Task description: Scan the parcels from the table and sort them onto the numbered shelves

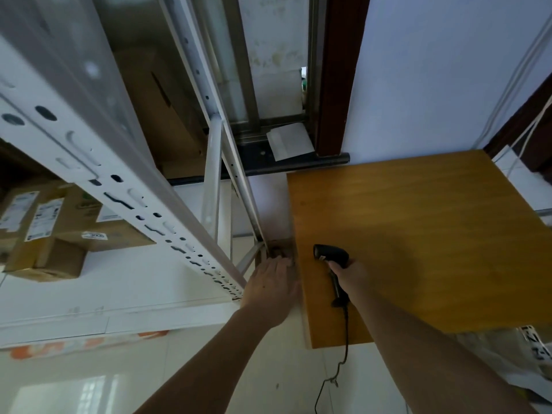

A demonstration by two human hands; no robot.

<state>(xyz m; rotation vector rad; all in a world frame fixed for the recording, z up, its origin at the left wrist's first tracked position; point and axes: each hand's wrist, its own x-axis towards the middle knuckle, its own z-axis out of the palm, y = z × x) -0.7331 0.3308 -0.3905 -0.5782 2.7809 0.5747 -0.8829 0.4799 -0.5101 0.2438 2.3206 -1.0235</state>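
Both arms reach out: my right hand (pixel 348 271) grips the black plastic scanner (pixel 330 253); my left hand (pixel 270 282), at nine o'clock, lies flat, empty. Its dangling cord (pixel 343 357) could snag the yellow wooden table (pixel 418 234).

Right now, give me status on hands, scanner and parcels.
Right hand grips scanner over bare table. Left hand open, reaching down by shelf post. Parcels on shelf, left.

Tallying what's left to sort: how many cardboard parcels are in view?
3, perhaps more out of view. Two labelled parcels lie on the white shelf at left, a smaller box before them. The table holds none.
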